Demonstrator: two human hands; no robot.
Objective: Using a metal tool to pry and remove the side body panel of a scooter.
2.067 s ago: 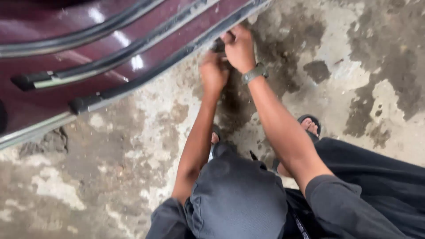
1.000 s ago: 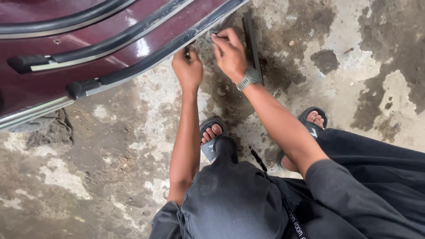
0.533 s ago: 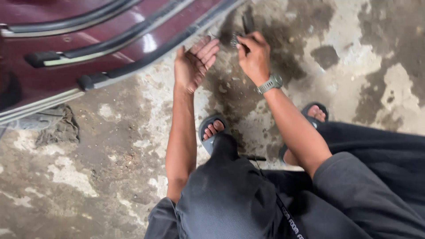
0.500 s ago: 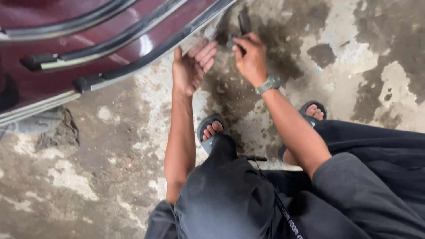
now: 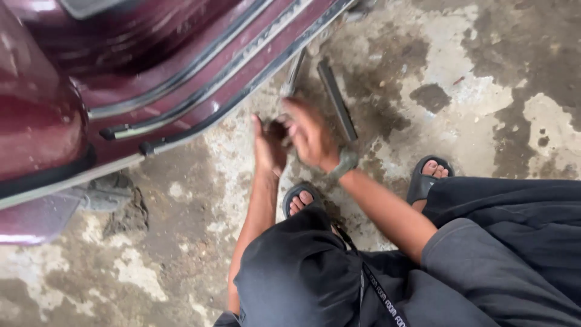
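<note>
Floor (image 5: 496, 72): stained, patchy grey concrete. On it: one flat dark strip (image 5: 336, 100), just beyond the right hand (image 5: 311, 134); two black sandals, one (image 5: 301, 198) below the left hand (image 5: 269, 145), one (image 5: 428, 177) well right of both.

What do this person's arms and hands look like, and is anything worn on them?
Both arms are bare from the elbow down, with no gloves on the left hand or the right hand, which shows blurred. A grey-green wristwatch sits on the right wrist. A loose dark grey short sleeve covers the right upper arm. The left sleeve is hidden behind the knee.
</note>
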